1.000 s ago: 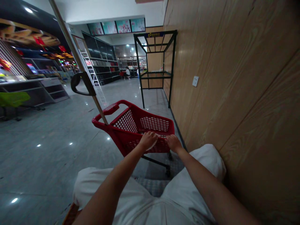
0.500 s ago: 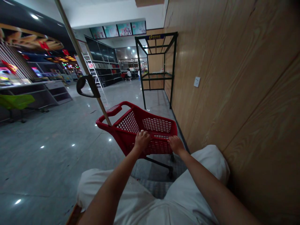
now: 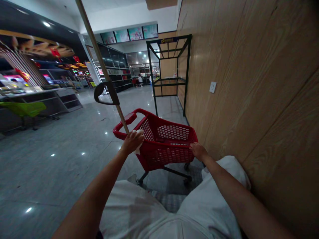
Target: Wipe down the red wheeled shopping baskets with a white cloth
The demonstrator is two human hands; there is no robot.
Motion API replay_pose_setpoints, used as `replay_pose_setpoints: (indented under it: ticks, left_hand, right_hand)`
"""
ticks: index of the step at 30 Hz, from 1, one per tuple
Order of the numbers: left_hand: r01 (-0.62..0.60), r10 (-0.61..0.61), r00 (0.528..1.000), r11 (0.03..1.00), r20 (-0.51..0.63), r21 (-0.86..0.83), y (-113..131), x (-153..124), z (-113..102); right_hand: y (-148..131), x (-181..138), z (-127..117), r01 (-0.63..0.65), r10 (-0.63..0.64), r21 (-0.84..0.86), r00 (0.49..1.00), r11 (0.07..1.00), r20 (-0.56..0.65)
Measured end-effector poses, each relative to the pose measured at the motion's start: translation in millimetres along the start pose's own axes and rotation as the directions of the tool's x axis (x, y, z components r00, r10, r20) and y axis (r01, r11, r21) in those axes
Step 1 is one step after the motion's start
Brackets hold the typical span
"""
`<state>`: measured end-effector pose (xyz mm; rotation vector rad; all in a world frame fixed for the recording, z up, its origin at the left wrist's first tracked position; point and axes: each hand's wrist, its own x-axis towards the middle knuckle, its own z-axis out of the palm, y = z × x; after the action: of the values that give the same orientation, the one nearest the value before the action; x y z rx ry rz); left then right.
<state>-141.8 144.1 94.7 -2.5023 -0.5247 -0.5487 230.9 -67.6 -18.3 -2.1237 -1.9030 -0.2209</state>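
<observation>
A red plastic shopping cart with a perforated basket stands in front of my knees, its push handle towards the left. My left hand is closed on a white cloth, pressed on the cart's near rim by the handle end. Part of the cloth hangs down beneath the fingers. At the other end, my right hand grips the basket's near right corner. A light wooden pole with a black loop-shaped grip crosses the view and reaches down to the cart's handle area.
To my right runs a wood-panelled wall with a white socket. A dark metal rack frame stands beyond the cart. Further left are a green cart and a counter. A person is far off.
My left hand has moved left along the near rim towards the handle, and the white cloth now shows in it. My right hand stays on the corner. The whole view has shifted slightly.
</observation>
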Motion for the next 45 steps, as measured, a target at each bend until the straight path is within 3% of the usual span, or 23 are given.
replay_pose_setpoints:
  ticks: [2,5,8,11,14,20,27,30,34,36,38,40,42,43,45]
  left_hand:
    - [0.041,-0.04,0.999,0.999,-0.025,0.031,11.9,5.1,4.5]
    - [0.048,-0.048,0.998,0.999,0.032,0.014,56.3,24.0,19.5]
    - [-0.017,0.027,0.992,0.997,0.125,-0.08,104.8,46.7,31.1]
    - [-0.053,0.07,0.988,0.991,0.141,-0.119,125.2,57.6,33.7]
    - [-0.093,0.103,0.988,0.992,0.113,-0.09,103.7,48.5,29.4]
    - [-0.13,0.131,0.991,0.991,0.022,-0.041,16.6,12.4,13.7]
    - [-0.351,0.349,0.936,0.927,-0.041,-0.132,-17.0,-11.4,-2.2]
    - [-0.313,0.305,0.949,0.94,-0.077,-0.134,-44.0,-21.1,-14.5]
    - [-0.08,0.058,0.989,0.984,-0.138,-0.162,-78.7,-15.5,-31.4]
    - [0.053,-0.09,0.982,0.974,-0.164,-0.221,-78.2,-2.3,-33.5]
    - [0.143,-0.2,0.966,0.942,-0.166,-0.304,-62.8,14.4,-30.2]
    - [0.191,-0.263,0.952,0.909,-0.156,-0.369,-39.1,29.9,-24.7]
    - [0.201,-0.285,0.945,0.892,-0.159,-0.405,-15.9,40.2,-21.7]
    - [0.196,-0.285,0.945,0.887,-0.16,-0.419,-6.2,42.9,-22.1]
    - [0.17,-0.27,0.947,0.88,-0.173,-0.444,9.8,44.6,-26.5]
  right_hand:
    - [-4.0,-1.0,-4.5,-0.061,0.06,0.012,0.998,0.998,0.019]
    - [-34.4,5.4,-8.7,-0.143,0.143,0.032,0.99,0.989,0.011]
    - [-81.1,20.6,-5.3,-0.018,0.019,0.085,1.0,0.996,-0.015]
    - [-114.5,34.7,1.7,0.05,-0.049,0.105,0.999,0.993,-0.012]
    - [-119.9,41.3,5.2,0.015,-0.017,0.039,0.999,0.999,0.045]
    - [-88.5,48.5,5.2,-0.066,0.075,-0.083,0.992,0.994,0.105]
    - [-53.5,57.9,4.7,-0.116,0.14,-0.172,0.98,0.978,0.139]
    - [-42.5,57.3,-0.4,-0.162,0.19,-0.179,0.97,0.97,0.152]
    - [-34.9,60.4,-12.0,-0.221,0.254,-0.176,0.948,0.959,0.193]
    - [-43.5,67.7,-19.0,-0.319,0.349,-0.163,0.914,0.933,0.207]
    - [-66.5,79.7,-25.8,-0.328,0.34,-0.093,0.919,0.94,0.198]
    - [-102.8,94.8,-31.5,-0.164,0.156,0.056,0.98,0.985,0.125]
    - [-144.8,109.4,-35.5,0.049,-0.036,0.231,0.997,0.972,-0.061]
    - [-164.4,114.9,-36.8,0.108,-0.067,0.302,0.987,0.947,-0.145]
    - [-193.9,120.6,-38.7,0.046,0.05,0.395,0.972,0.918,-0.231]
